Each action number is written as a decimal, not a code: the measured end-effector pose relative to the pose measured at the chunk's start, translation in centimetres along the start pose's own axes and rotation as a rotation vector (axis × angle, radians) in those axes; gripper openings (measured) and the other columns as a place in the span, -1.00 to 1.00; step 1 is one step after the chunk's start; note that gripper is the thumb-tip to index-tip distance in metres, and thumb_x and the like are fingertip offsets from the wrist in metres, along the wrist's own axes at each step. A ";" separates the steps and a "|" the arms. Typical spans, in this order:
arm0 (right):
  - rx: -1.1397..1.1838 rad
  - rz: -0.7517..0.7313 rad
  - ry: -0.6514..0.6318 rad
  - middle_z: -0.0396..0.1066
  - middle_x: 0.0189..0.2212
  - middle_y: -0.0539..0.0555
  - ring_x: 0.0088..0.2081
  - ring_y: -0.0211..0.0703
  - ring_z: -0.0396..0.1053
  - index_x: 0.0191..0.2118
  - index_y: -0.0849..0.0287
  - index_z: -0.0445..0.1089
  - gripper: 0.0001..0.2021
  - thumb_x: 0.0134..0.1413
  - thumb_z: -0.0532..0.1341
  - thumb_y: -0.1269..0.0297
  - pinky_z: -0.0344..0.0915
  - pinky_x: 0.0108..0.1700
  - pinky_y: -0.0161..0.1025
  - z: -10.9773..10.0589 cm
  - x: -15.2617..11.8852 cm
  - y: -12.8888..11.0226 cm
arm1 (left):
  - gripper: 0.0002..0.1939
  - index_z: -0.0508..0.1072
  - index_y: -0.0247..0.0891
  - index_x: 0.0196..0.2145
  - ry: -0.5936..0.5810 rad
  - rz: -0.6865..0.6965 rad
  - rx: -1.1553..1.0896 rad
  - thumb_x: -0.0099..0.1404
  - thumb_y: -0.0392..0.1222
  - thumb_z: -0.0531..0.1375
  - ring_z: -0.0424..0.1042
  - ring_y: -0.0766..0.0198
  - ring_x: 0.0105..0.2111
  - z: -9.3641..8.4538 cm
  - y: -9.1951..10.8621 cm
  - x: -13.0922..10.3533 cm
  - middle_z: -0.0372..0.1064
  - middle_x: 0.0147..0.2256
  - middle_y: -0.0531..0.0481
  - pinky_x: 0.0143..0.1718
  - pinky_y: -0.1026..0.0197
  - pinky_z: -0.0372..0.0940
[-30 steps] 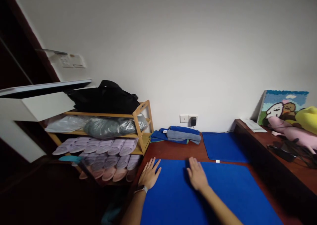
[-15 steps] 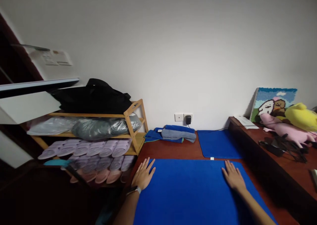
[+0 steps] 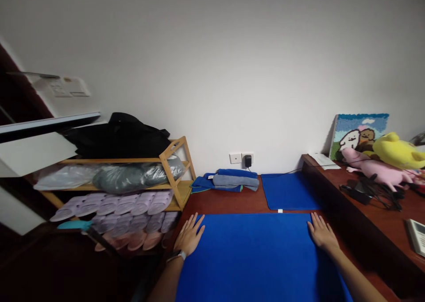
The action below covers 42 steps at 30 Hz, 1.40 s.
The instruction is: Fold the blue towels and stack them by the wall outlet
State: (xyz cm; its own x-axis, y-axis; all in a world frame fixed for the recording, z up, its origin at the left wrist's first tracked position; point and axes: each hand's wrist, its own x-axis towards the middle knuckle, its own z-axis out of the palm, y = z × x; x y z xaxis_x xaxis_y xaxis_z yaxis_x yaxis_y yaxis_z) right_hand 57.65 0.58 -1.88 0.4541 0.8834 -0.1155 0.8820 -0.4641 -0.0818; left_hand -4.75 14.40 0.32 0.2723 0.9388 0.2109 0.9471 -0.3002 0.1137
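A large, flat, plain blue rectangular cloth (image 3: 252, 257) lies spread on a reddish-brown wooden worktop (image 3: 229, 201), running out of view at the near side. The left hand (image 3: 188, 234) rests palm down at its far left corner, the grip spread, fingers stretched toward the far side and the thumb apart. A watch with a pale band (image 3: 179, 254) sits on the left wrist. The right hand (image 3: 323, 233) lies palm down at the far right corner, its grip likewise spread, with the fingers extended and close to one another; the right forearm crosses the cloth's right side.

Beyond the far edge, on the right, is a smaller blue cloth (image 3: 292, 191) with a white tag (image 3: 280, 211) at its near edge. To its left, near the wall, a loose bundle of blue and grey cloths (image 3: 232, 180) lies on the worktop. A black plug-in adapter (image 3: 247, 161) sits in the white wall socket above.

At left stands a light wooden rack (image 3: 177, 182) carrying rows of pale purple slippers (image 3: 119, 203). On the raised brown ledge at right lie a pink plush toy (image 3: 375, 169) and a yellow plush toy (image 3: 396, 152), touching each other.
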 end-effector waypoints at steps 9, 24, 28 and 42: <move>0.163 -0.209 0.175 -0.14 0.48 0.13 0.49 -0.02 -0.25 0.47 0.33 -0.08 -0.28 0.35 -0.29 0.01 -0.26 0.47 -0.02 -3.8 -5.5 -11.5 | -0.49 0.46 -0.25 0.20 0.142 -0.039 -0.012 0.48 -0.13 -0.10 0.35 0.00 0.24 -4.5 3.2 -1.8 0.44 0.19 -0.21 0.35 -0.14 0.09; 0.337 -0.725 -0.131 -0.23 0.49 0.12 0.49 -0.01 -0.35 0.49 0.22 -0.15 -0.31 0.39 -0.24 -0.02 -0.37 0.47 0.12 -1.4 -20.6 -37.3 | -0.42 0.03 0.06 0.43 -0.078 0.065 -0.019 0.54 0.14 -0.10 -0.05 0.12 0.43 -3.9 0.8 -12.0 -0.07 0.45 0.04 0.41 -0.10 -0.01; 0.285 -0.557 -0.077 -0.20 0.48 0.06 0.49 -0.04 -0.32 0.48 0.16 -0.12 -0.29 0.37 -0.24 -0.10 -0.35 0.48 0.08 -1.6 -18.1 -28.1 | -0.44 0.04 0.10 0.43 -0.037 0.070 -0.024 0.54 0.12 -0.09 -0.01 0.13 0.42 -3.6 0.7 -11.6 -0.05 0.45 0.06 0.41 -0.08 -0.01; 0.040 -0.090 0.042 -0.13 0.48 0.08 0.48 0.00 -0.27 0.46 0.27 0.00 -0.19 0.20 -0.25 -0.08 -0.18 0.46 0.08 3.0 -12.8 5.0 | -0.45 0.13 0.07 0.40 0.003 0.077 -0.019 0.53 0.10 -0.07 0.05 0.14 0.40 -3.6 1.0 -11.3 0.05 0.42 0.04 0.40 -0.07 0.00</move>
State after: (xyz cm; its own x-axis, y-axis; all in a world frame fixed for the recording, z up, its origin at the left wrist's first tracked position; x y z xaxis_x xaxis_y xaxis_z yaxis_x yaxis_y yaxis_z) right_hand 55.89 -13.23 -3.76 0.3790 0.9231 -0.0648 0.9140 -0.3844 -0.1299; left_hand -7.54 2.87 1.55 0.3439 0.9123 0.2222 0.9198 -0.3749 0.1158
